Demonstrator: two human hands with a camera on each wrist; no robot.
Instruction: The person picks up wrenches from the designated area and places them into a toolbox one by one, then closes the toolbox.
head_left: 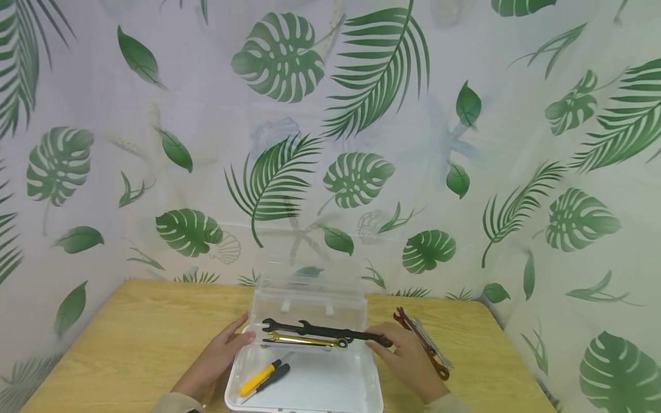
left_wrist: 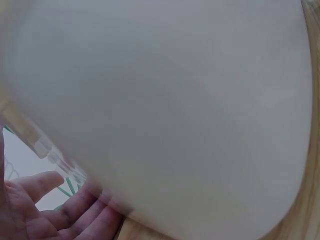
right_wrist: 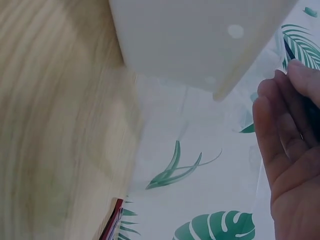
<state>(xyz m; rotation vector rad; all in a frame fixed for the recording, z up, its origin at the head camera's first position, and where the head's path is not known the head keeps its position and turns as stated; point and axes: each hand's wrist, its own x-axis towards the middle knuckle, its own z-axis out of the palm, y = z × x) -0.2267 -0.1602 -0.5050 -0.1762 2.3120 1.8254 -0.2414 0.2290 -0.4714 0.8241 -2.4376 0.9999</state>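
Observation:
A white plastic toolbox [head_left: 304,396] stands with its clear lid [head_left: 310,304] raised. My left hand [head_left: 217,358] is at its rear left corner, thumb and fingers holding the edge. In the left wrist view the box's white wall [left_wrist: 170,110] fills most of the picture, with the left hand [left_wrist: 65,210] at its border. My right hand [head_left: 408,353] pinches the end of a black wrench [head_left: 335,331], which lies across the back part of the box. Another black wrench [head_left: 279,327] and a gold wrench [head_left: 304,340] lie beside it. In the right wrist view the right hand [right_wrist: 287,135] partly hides the wrench.
Inside the box lie a yellow-handled screwdriver [head_left: 258,380] and a black-handled screwdriver [head_left: 273,376]. Red and silver wrenches [head_left: 423,344] rest on the wooden table [head_left: 155,321] to the right. A leaf-patterned cloth [head_left: 330,143] hangs behind.

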